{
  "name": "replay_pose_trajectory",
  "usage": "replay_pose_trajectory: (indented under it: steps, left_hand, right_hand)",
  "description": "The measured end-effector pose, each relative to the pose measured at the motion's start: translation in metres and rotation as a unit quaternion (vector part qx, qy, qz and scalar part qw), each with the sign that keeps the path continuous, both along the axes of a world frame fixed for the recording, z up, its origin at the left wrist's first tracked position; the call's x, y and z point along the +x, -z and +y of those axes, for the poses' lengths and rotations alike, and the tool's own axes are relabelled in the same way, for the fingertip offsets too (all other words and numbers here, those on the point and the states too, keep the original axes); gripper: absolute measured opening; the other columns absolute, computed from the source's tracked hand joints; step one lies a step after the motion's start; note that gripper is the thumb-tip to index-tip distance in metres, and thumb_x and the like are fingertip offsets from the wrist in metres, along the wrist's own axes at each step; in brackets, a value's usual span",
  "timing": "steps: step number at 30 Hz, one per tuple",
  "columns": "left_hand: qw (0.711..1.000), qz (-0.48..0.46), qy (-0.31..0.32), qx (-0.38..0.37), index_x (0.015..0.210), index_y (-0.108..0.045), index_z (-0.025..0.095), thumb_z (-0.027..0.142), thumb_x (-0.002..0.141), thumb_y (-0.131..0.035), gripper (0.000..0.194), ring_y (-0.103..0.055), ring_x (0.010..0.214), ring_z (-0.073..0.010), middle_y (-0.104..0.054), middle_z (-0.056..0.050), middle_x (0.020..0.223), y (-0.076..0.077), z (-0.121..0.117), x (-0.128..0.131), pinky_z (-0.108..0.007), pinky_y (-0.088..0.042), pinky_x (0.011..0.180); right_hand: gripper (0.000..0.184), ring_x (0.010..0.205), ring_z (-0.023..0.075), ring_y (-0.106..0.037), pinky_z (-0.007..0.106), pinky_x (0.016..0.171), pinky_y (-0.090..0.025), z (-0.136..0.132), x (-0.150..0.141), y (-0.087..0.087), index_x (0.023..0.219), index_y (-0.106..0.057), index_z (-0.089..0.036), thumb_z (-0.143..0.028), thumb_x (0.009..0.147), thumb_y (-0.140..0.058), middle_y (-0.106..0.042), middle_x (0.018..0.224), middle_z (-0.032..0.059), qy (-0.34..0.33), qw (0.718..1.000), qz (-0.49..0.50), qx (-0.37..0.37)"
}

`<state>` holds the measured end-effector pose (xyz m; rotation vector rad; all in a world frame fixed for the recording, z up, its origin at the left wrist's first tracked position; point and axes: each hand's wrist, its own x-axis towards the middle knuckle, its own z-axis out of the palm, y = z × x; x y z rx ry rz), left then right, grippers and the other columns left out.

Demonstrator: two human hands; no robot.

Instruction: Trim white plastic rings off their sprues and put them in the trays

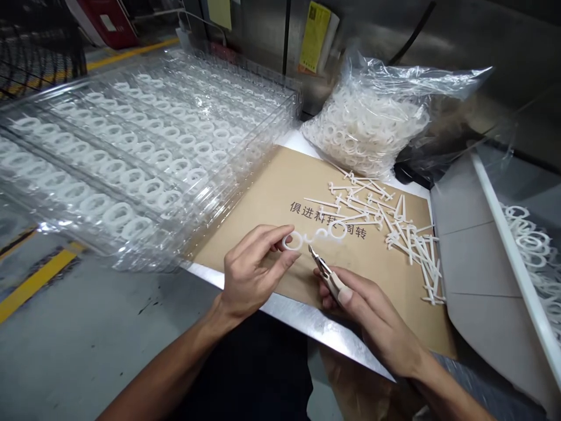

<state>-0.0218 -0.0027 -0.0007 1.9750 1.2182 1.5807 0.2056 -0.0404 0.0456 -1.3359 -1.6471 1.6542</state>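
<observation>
My left hand (256, 263) pinches a white plastic ring (292, 241) between thumb and fingertips, above the cardboard sheet (258, 204). A second white ring (337, 230) and small curved white pieces (316, 235) appear just right of it; whether all of these are joined I cannot tell. My right hand (363, 310) is wrapped round a pair of nippers (326, 272) with light handles. The metal tips point up and left, close to the curved pieces, and a small gap seems to separate them. Thin white plastic sprues (385, 216) lie scattered on the cardboard beyond.
At the left, stacked clear trays (151, 146) hold rows of white rings. A clear bag (363, 123) full of white rings stands at the back. On the right, a grey-walled box (486, 280) borders more loose rings (528, 240). The metal table edge (307, 327) runs in front.
</observation>
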Motion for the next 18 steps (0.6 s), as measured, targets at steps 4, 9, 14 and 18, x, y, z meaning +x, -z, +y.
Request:
replay_pose_trajectory:
  steps: [4, 9, 14, 18]
  left_hand:
    - [1.0, -0.005, 0.007, 0.001, 0.124, -0.07, 0.015, 0.013, 0.09, -0.077, 0.035, -0.069, 0.086, -0.0106, -0.072, -0.004, 0.099, 0.002, -0.0004, -0.0002, -0.021, -0.059, 0.079]
    - [1.0, 0.006, 0.01, 0.001, 0.125, -0.069, 0.017, 0.016, 0.091, -0.077, 0.035, -0.068, 0.083, -0.0104, -0.072, -0.005, 0.101, 0.0011, -0.0015, 0.001, -0.022, -0.06, 0.077]
    - [1.0, 0.015, 0.011, 0.001, 0.125, -0.069, 0.018, 0.018, 0.093, -0.075, 0.033, -0.069, 0.083, -0.0116, -0.073, -0.006, 0.103, 0.001, -0.0019, 0.0016, -0.025, -0.061, 0.077]
    - [1.0, 0.013, 0.013, 0.001, 0.125, -0.069, 0.018, 0.017, 0.092, -0.076, 0.034, -0.069, 0.083, -0.0115, -0.073, -0.006, 0.102, 0.0014, -0.0018, 0.0011, -0.024, -0.061, 0.077]
  right_hand:
    - [0.039, 0.092, 0.0225, -0.061, 0.037, 0.085, -0.053, 0.0011, -0.0019, -0.0024, 0.115, -0.066, -0.023, -0.054, 0.108, -0.043, -0.064, 0.102, 0.006, -0.006, 1.0, -0.011, 0.007]
    - [0.035, 0.09, 0.0217, -0.06, 0.035, 0.082, -0.052, 0.0024, -0.0046, -0.0025, 0.11, -0.064, -0.023, -0.051, 0.109, -0.042, -0.064, 0.1, 0.0055, -0.008, 1.0, -0.01, 0.013]
    - [0.035, 0.087, 0.0215, -0.059, 0.034, 0.078, -0.05, 0.0029, -0.0053, -0.0002, 0.106, -0.065, -0.022, -0.049, 0.109, -0.042, -0.063, 0.097, 0.0055, -0.005, 1.0, -0.009, 0.026]
    - [0.035, 0.085, 0.0209, -0.058, 0.033, 0.077, -0.049, 0.0027, -0.0053, 0.0003, 0.104, -0.065, -0.022, -0.048, 0.11, -0.042, -0.063, 0.095, 0.005, -0.006, 0.999, -0.013, 0.033]
